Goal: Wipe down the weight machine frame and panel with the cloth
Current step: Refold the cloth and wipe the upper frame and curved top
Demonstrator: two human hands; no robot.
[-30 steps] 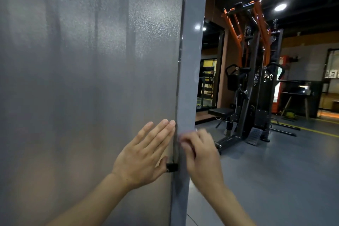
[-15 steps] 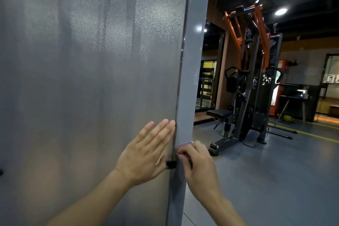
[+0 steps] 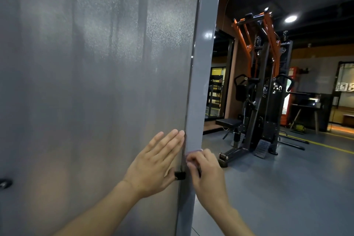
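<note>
Right hand [image 3: 206, 174] has slid lower down the grey frame [image 3: 199, 82] since a second ago, fingers curled, pressing a pale cloth [image 3: 194, 151] against the post. Left hand [image 3: 155, 166] unmoved, spread flat on frosted panel [image 3: 95, 82], beside black clip [image 3: 180, 175]. Orange machine [image 3: 258, 82] far right.

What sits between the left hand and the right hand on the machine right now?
In the head view, the panel's dark edge seam and a small black clip separate the left hand, flat on the panel, from the right hand, pressing the cloth against the frame post.
</note>
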